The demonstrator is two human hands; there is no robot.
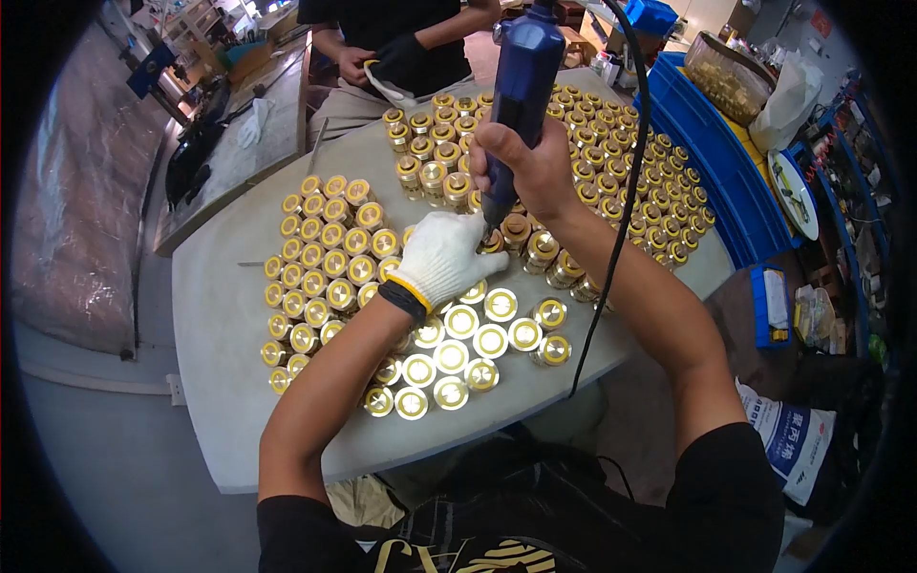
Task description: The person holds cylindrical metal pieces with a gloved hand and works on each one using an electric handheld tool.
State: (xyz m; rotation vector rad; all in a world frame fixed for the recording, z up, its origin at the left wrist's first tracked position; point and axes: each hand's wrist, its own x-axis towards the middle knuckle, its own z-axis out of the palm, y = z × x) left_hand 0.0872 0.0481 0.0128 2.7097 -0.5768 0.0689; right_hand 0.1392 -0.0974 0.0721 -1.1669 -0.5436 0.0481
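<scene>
My right hand (543,177) is wrapped round a dark blue electric screwdriver (527,67), held upright with its tip down. In a white knit glove, my left hand (441,256) has its fingers closed about a brass cylinder (493,243) just under the tip; the glove hides part of it. Many similar gold-coloured cylinders (334,263) stand upright left of the glove. Bright, shiny-topped ones (452,356) stand nearer me, and a large group (611,158) with smaller raised tops fills the far right.
The pieces stand on a grey table (224,315). A black cable (642,124) hangs from above, passing beside my right forearm to the table's near edge. Across the table, another person (396,48) handles a white glove. Blue crates (702,143) line the right side.
</scene>
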